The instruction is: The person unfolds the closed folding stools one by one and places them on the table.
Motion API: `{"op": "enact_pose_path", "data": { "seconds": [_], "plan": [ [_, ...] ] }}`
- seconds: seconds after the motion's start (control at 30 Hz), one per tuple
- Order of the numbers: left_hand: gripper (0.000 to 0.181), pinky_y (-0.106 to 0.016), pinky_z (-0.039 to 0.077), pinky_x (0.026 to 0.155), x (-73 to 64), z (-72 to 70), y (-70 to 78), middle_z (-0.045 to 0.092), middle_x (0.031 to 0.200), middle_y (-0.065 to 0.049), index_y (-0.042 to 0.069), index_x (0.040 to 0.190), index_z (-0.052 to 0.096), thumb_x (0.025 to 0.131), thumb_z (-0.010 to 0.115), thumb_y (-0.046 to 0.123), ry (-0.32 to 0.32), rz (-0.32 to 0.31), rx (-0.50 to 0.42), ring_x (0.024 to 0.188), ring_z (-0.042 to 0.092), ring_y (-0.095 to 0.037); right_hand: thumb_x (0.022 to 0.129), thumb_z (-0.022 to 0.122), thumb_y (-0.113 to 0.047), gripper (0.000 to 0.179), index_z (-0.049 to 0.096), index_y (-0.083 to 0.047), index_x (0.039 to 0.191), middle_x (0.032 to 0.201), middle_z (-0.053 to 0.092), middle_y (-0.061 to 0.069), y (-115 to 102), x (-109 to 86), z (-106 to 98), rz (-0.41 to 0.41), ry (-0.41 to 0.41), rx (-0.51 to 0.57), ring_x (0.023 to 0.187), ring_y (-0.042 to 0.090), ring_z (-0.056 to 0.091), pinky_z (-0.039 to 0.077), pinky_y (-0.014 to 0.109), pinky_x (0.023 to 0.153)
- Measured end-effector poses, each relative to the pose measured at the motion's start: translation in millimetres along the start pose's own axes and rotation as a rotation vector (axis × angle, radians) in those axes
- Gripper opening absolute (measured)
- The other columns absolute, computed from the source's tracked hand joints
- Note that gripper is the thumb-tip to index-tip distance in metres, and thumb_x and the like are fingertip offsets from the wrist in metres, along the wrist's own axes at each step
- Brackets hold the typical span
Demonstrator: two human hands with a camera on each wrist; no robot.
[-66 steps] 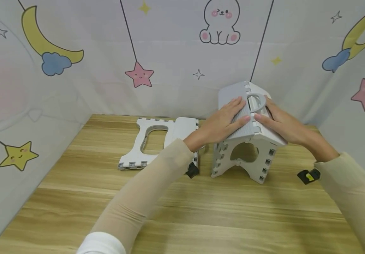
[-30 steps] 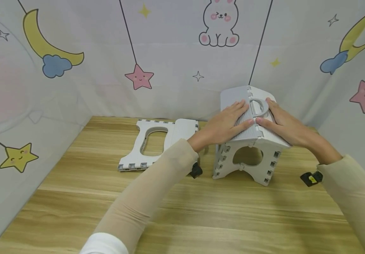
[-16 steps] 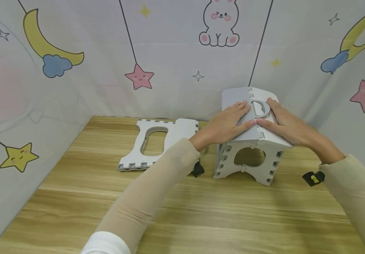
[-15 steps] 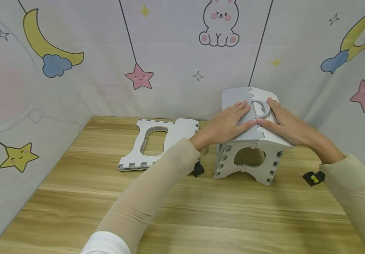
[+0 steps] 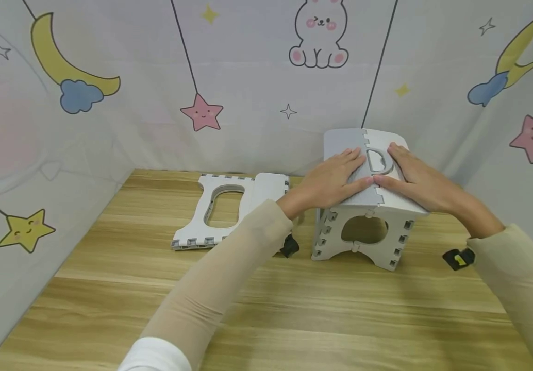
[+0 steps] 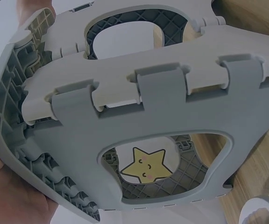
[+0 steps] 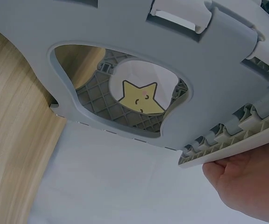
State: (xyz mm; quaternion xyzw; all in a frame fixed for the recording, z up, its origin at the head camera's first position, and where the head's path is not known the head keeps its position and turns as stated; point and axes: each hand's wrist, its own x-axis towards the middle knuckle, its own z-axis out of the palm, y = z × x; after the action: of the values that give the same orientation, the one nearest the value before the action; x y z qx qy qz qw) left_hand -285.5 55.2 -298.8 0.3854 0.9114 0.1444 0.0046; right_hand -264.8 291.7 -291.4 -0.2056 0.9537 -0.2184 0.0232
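A white and pale grey folding step stool (image 5: 380, 252) stands upright on its legs at the right of the table. Its two hinged top panels slope slightly down from a middle seam, beside which a looped handle (image 5: 388, 161) shows. My left hand (image 5: 329, 179) rests on the grey left panel, fingers extended. On the white right panel lies my right hand (image 5: 429, 181), likewise with straight fingers, both thumbs close to the seam. In the left wrist view, the left hand (image 6: 15, 191) is against the top's outer face; ribs show underneath. The right hand (image 7: 251, 179) similarly meets the panel in its view.
A second folding stool (image 5: 266, 186) lies folded flat on the wooden table (image 5: 331, 309), left of the standing one and partly behind my left sleeve (image 5: 229, 268). A cartoon-printed curtain (image 5: 248, 62) hangs along the back and sides.
The stool's top has flattened: its middle seam has sunk and the panels slope less, with the legs spreading slightly. Both hands have stayed on the panels and moved down with them.
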Motion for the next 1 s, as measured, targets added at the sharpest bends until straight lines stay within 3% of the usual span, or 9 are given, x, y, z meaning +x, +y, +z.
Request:
{"op": "enact_pose_path", "data": {
  "seconds": [0.67, 1.0],
  "plan": [
    [0.069, -0.026, 0.003, 0.12, -1.7, -2.7, 0.4, 0.009, 0.166, -0.005, 0.011, 0.16, 0.02, 0.106, 0.029, 0.054, 0.006, -0.02, 0.008, 0.152, 0.006, -0.019, 0.102, 0.046, -0.052, 0.091, -0.003, 0.0, 0.158, 0.163, -0.007, 0.022, 0.1, 2.3, -0.9, -0.002, -0.016, -0.05, 0.15, 0.039, -0.005, 0.006, 0.063, 0.117],
    [0.068, -0.03, 0.007, 0.121, -5.5, -5.4, -2.3, 0.019, 0.164, -0.006, 0.014, 0.159, 0.027, 0.105, 0.036, 0.055, 0.044, 0.019, -0.11, 0.151, 0.009, -0.021, 0.103, 0.049, -0.048, 0.088, 0.002, 0.003, 0.157, 0.162, -0.001, 0.027, -7.0, 2.3, -4.8, -0.016, 0.002, -0.006, 0.149, 0.043, -0.002, 0.005, 0.063, 0.117]
  ]
}}
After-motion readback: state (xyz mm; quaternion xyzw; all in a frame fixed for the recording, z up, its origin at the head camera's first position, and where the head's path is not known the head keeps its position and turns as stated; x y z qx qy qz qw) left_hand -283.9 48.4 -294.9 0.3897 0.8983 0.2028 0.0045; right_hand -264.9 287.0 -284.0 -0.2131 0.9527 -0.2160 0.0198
